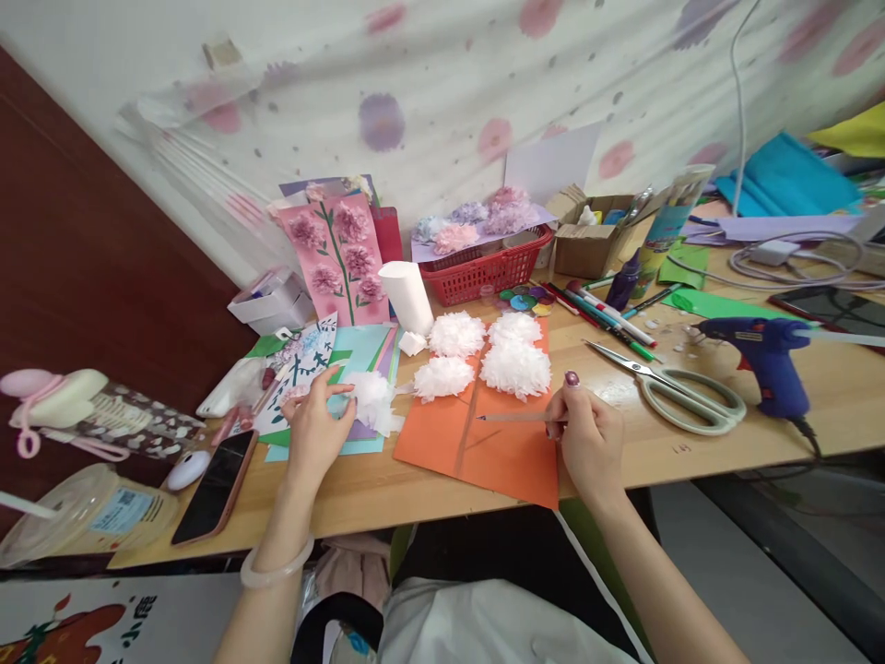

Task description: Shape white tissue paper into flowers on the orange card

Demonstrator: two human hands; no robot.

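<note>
My left hand reaches over coloured paper sheets at the left. Its fingers are apart at the edge of a loose pile of white tissue pieces; whether they touch it I cannot tell. My right hand is closed on a thin pen, its dark tip pointing left over an orange card. The card lies flat, with a crease down its middle. Fluffy white tissue flowers sit on and beside its far part, among them a large one near my right hand and a smaller one.
Scissors and a blue glue gun lie to the right, below several markers. Behind stand a white tissue roll, a red basket and a pink flower card. A phone lies front left.
</note>
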